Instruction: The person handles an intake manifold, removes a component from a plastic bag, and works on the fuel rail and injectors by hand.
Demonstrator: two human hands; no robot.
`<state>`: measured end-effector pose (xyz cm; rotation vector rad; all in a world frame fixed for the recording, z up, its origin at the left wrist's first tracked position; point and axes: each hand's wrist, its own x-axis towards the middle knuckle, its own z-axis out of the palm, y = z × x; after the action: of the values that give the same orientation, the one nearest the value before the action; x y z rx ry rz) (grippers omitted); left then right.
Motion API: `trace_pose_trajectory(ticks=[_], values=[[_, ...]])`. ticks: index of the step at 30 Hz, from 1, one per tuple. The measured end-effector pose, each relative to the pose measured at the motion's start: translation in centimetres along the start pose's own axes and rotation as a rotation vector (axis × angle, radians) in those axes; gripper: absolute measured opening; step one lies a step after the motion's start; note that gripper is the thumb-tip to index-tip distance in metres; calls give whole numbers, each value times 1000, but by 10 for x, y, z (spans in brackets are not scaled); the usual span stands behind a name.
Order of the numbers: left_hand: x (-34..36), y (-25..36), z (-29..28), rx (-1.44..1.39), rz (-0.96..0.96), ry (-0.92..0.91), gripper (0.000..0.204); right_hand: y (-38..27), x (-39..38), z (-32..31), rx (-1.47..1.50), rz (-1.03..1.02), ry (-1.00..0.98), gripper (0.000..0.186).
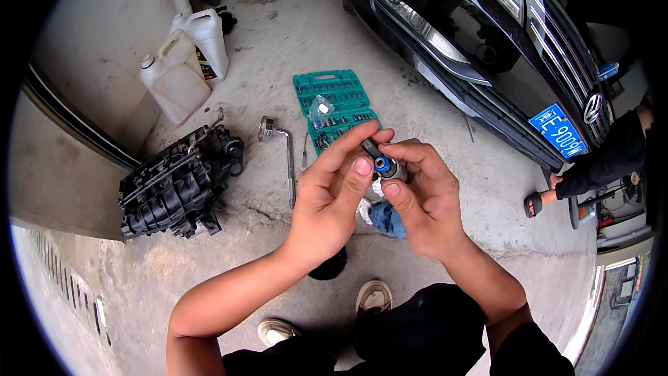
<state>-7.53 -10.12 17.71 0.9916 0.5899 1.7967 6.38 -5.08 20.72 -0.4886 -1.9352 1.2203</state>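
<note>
Blue-ringed cylinder (381,164) pinched in grip of your left hand (325,200) and right hand (433,198); ribbed black engine part (177,184) near wall-side edge of concrete floor (261,45).

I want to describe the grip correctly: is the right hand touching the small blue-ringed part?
Touching. The head view shows the right hand gripping the blue-ringed part between thumb and fingers.

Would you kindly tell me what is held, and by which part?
A small blue-ringed part: the left hand grips its dark stub, the right hand its metallic body.
</note>
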Motion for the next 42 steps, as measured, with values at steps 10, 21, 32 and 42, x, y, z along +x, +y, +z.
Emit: trace_pose_trajectory(ticks=[10,21,32,42], values=[[-25,8,-28,86,-182,1,56,-17,-1,38,-349,71,-42,31],[-17,-6,-39,-387,-489,209,41,9,1,32,-349,95,-7,49],[1,-21,-14,-473,-412,101,43,29,2,-12,-273,-70,147,42],[3,-28,-26,-389,-415,55,32,28,-4,-25,-120,54,74,44]])
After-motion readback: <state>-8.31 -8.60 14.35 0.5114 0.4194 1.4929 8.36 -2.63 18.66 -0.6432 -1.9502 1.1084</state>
